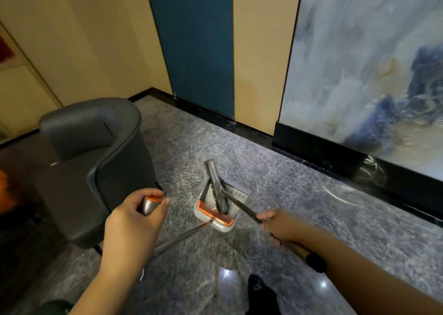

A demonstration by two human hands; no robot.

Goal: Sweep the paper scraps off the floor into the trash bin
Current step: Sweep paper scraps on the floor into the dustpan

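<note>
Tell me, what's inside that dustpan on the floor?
The broom head sits in the dustpan, behind its orange comb. No paper scraps show in it; the broom head covers part of the pan floor, so some could be hidden.

Grey armchair (96,168) close left of dustpan (217,209); open floor (299,194) rightward.

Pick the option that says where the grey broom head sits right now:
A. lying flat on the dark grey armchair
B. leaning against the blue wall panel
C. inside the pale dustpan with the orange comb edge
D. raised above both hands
C: the grey broom head rests inside the pale dustpan with the orange comb edge on the floor, beyond both hands.
</note>
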